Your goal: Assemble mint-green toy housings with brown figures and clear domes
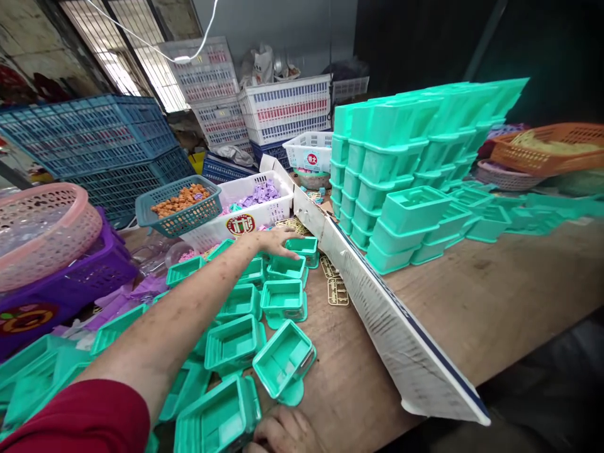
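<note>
My left hand (277, 242) reaches across the table from a red sleeve, its fingers spread over the far end of a group of small green plastic boxes. Just under its fingertips are one open-topped green box (309, 248) and another green box (287, 267); whether the fingers touch them I cannot tell. At the bottom edge my right hand (285, 431) is curled, partly cut off by the frame, beside a larger green box (219, 415). What its fingers hold, if anything, is hidden. A tilted green box (285, 358) sits just beyond it.
A white board (377, 308) divides the table. Beyond it rise stacked green boxes (391, 157). Cream plastic part frames (337, 292) lie against the board. A blue-grey basket (179, 204) of orange pieces, a white basket (278, 201) and a pink basket (51, 233) stand behind and left.
</note>
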Motion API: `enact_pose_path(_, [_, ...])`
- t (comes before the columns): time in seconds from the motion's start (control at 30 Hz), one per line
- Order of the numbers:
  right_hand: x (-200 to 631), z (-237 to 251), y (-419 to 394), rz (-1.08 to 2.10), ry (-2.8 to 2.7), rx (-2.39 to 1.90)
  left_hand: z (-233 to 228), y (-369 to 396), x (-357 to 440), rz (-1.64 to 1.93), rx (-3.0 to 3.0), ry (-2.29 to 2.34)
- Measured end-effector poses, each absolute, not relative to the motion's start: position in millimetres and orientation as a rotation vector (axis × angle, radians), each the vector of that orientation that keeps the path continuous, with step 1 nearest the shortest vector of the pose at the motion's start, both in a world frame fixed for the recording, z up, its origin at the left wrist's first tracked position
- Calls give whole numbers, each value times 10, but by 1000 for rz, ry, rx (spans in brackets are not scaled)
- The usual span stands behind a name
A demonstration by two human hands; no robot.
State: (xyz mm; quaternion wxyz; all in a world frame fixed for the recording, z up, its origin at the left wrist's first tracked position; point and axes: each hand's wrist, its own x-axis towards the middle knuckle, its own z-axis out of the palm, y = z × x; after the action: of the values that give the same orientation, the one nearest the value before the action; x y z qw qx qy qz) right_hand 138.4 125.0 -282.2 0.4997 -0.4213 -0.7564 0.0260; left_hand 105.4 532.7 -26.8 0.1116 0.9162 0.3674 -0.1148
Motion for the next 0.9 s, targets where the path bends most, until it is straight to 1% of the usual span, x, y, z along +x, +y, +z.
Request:
enact_pose_path(0.07, [1396,-2813,1248,94,-1804,-1041,-345,5365,1155,-333,2659,1059])
enact_pose_path(0.27, [1424,-2734,1262,-92,-2018,-916,-443,5509,1117,-264,2637,1203])
enact_pose_path(0.43, [1486,-2660,1273,-66,-2032,-891,-325,5487,898,-233,2634,1393])
enact_pose_path(0.53, [1529,-2619,1274,-59,-2018,-862,-183,5382,668,-342,2612,1371])
enact_pose_path(0.63, [1557,-2562,1278,-63,-2013,-844,-165,5182,579,-475,2575,1285])
enact_pose_path(0.77, [1587,-2448,1283,-41,-2013,-835,-356,4953,790,-497,2507,1343])
enact_pose_path(0.9, [1619,-2319,1270,4,-1994,-850,-484,4896,1052,-479,2414,1456])
